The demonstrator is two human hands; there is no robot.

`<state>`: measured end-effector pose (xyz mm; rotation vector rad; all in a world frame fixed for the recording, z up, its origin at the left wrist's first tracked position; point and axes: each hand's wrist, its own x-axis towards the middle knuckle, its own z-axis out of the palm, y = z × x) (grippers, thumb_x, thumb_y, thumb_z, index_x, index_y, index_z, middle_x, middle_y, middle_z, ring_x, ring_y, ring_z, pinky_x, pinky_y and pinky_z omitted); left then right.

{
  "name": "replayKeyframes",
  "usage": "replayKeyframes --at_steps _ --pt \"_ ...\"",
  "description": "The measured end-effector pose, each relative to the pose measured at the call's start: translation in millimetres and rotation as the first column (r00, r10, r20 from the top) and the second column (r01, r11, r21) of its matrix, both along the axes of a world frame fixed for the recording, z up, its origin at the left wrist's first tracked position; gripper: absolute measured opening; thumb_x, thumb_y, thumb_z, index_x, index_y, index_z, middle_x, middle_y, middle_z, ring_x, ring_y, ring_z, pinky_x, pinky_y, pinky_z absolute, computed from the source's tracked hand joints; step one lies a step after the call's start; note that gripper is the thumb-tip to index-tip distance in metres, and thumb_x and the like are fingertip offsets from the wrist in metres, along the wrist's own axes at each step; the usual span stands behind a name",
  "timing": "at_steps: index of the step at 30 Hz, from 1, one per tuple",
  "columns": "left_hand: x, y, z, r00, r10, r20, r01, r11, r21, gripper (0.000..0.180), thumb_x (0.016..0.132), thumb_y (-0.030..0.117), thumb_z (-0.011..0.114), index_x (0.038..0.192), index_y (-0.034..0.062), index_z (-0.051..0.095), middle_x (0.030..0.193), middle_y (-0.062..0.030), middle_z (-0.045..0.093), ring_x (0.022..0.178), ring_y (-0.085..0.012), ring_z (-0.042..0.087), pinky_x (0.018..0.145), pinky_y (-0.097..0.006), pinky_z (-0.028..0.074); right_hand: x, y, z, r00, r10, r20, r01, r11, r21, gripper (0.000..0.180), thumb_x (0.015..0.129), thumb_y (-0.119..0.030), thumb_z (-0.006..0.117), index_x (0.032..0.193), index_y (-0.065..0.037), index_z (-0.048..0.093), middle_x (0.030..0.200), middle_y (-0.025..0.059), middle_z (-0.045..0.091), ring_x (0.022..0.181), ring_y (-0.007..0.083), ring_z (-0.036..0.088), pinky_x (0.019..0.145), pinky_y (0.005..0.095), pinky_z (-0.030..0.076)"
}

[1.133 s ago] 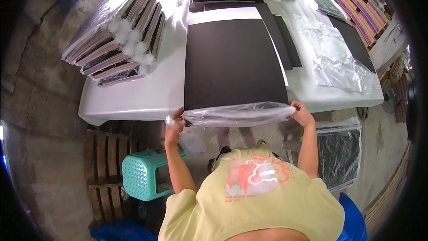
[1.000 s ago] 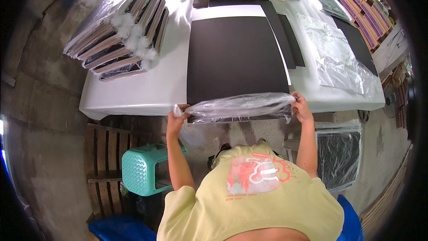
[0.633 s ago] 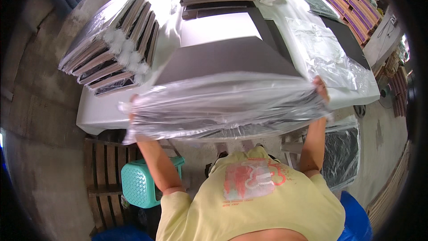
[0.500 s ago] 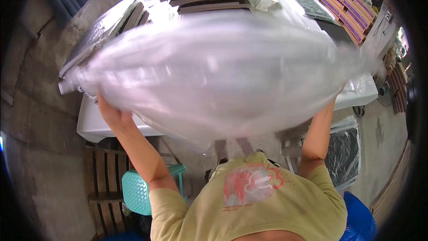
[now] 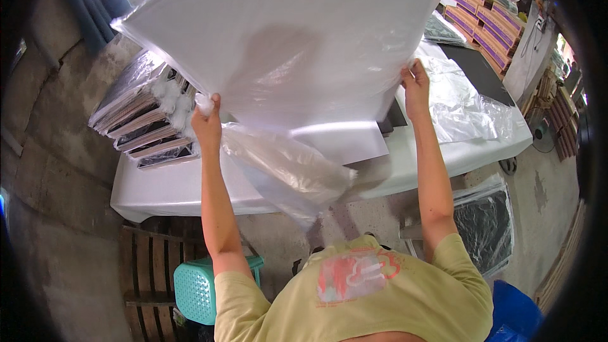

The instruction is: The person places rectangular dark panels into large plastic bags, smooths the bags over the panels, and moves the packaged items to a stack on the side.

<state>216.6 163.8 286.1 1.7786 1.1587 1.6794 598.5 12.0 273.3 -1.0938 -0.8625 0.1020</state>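
Observation:
A large, translucent plastic bag (image 5: 354,31) spreads out in front of me, lifted over the white-covered table. My left hand (image 5: 208,123) is closed on its bunched near edge at the left. At the right edge my right hand (image 5: 415,88) pinches the plastic between thumb and fingers. A loose, crumpled flap (image 5: 285,161) of the plastic hangs between my arms toward the table's front edge. Below the bag lies a flat white sheet (image 5: 342,141), partly covered by the plastic. Dark panel corners show beside it.
Stacked plastic-wrapped panels (image 5: 142,114) stand at the table's left. Crumpled clear plastic (image 5: 456,101) and a black panel (image 5: 475,69) lie on its right. Cartons (image 5: 487,22) are piled behind. A green stool (image 5: 195,291), wooden pallet (image 5: 152,259) and wrapped dark panel (image 5: 484,228) are on the floor.
The plastic bag, ballooned and blurred before, has risen away from me and now spreads flatter. Both hands have moved inward and up, and a flap now dangles between my arms.

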Motion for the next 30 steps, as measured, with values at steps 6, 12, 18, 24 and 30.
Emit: replayKeyframes --at_steps 6,12,18,24,30 --pt "3.2 -51.1 55.7 0.998 -0.032 -0.057 0.039 0.991 0.129 0.035 0.077 0.027 0.063 0.093 -0.0008 0.049 0.081 -0.0061 0.055 0.070 -0.0116 0.049 0.064 -0.026 0.041 -27.6 -49.5 55.3 0.995 -0.103 0.017 0.103 0.994 0.026 0.046 0.078 -0.015 0.061 0.117 -0.006 0.038 0.086 0.0086 0.056 0.070 0.0086 0.047 0.062 0.0204 0.037" --pt "-26.7 -67.5 -52.7 0.913 -0.395 0.106 0.406 0.846 -0.346 0.041 0.072 0.016 0.068 0.105 0.0029 0.047 0.084 -0.0080 0.057 0.079 -0.0140 0.054 0.070 -0.028 0.044 -31.5 -90.6 -34.0 0.922 0.385 0.051 -0.324 0.834 -0.446 0.076 0.056 -0.012 0.078 0.122 -0.006 0.039 0.120 0.0081 0.043 0.109 0.0206 0.043 0.093 0.0310 0.036" --pt "-18.3 -110.6 -131.6 0.837 -0.362 -0.410 0.137 0.865 -0.483 0.047 0.064 0.014 0.070 0.104 0.0022 0.048 0.089 -0.0135 0.061 0.077 -0.0219 0.059 0.067 -0.033 0.045 -20.4 -103.2 -133.9 0.915 -0.091 0.392 0.354 0.646 -0.677 0.026 0.063 -0.008 0.067 0.083 -0.002 0.051 0.082 0.0123 0.056 0.077 0.0259 0.055 0.064 0.0347 0.042" --pt "-22.9 -140.5 -169.2 0.798 0.111 -0.592 -0.243 0.959 -0.148 0.025 0.064 0.008 0.063 0.085 0.0041 0.051 0.069 -0.0161 0.058 0.069 -0.0358 0.056 0.059 -0.040 0.043 -18.9 -123.9 -159.1 0.756 -0.230 0.613 0.584 0.662 -0.470 0.009 0.070 -0.004 0.056 0.068 -0.005 0.048 0.058 0.0119 0.050 0.063 0.0341 0.051 0.054 0.0406 0.038" --pt "-47.1 -201.2 -188.1 0.838 0.197 -0.509 -0.383 0.877 -0.291 0.023 0.065 0.002 0.057 0.085 0.0059 0.048 0.069 -0.0162 0.057 0.069 -0.0373 0.057 0.058 -0.040 0.043 -54.7 -200.0 -186.1 0.677 -0.198 0.709 0.659 0.592 -0.464 0.024 0.075 -0.012 0.061 0.061 -0.005 0.042 0.052 0.0086 0.041 0.055 0.0289 0.043 0.053 0.0377 0.036"
